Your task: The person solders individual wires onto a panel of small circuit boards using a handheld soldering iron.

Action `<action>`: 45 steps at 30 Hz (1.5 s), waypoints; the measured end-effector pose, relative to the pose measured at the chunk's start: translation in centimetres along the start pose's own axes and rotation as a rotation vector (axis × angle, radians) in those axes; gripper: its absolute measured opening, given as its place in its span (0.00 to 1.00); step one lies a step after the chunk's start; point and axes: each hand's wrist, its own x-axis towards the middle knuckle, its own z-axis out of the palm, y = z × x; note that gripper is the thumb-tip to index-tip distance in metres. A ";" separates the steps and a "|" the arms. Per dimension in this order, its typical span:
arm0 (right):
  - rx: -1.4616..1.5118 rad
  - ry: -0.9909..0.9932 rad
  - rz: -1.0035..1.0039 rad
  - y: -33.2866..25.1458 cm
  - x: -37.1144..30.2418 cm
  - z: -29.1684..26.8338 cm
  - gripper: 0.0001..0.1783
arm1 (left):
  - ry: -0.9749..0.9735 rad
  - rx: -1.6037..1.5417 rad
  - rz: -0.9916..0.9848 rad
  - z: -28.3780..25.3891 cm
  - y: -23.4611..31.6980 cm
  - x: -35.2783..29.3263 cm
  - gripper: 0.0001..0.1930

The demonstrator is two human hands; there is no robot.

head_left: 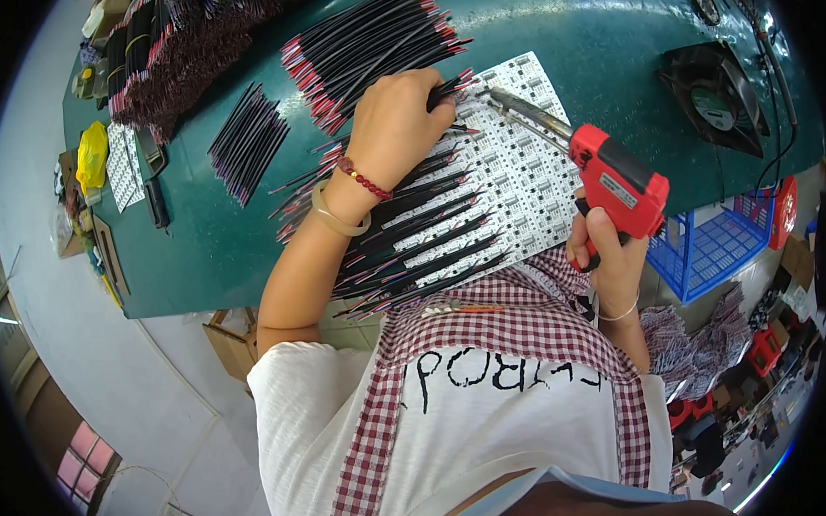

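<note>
My left hand (398,121) is closed on short black wires, whose red tips poke out past its fingers over a white circuit board panel (533,194). My right hand (609,242) grips the handle of a red and black soldering gun (620,179). The gun's long metal tip reaches left to the panel's far edge, close to those wire ends; whether they touch is too small to tell. Several rows of black wires (423,222) lie across the panel's left part, their ends on its pads. Beyond my left hand lies a wide pile of black wires with red ends (375,52).
A smaller wire bundle (249,143) and a large heap of wires (178,77) lie left on the green table (208,269). A black fan (714,100) stands at the far right with cables beside it. Below the right edge is a blue plastic crate (709,250).
</note>
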 end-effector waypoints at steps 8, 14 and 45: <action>-0.004 0.010 0.004 0.1 0.2 -0.3 0.14 | 0.003 0.006 0.004 -0.1 0.0 0.1 0.10; 0.020 0.035 -0.051 -0.4 0.0 -0.4 0.19 | 0.011 0.058 0.000 -1.0 0.6 -0.4 0.10; 0.085 -0.048 -0.011 0.6 -1.0 -1.8 0.15 | 0.096 -0.065 -0.060 1.6 2.3 -2.4 0.11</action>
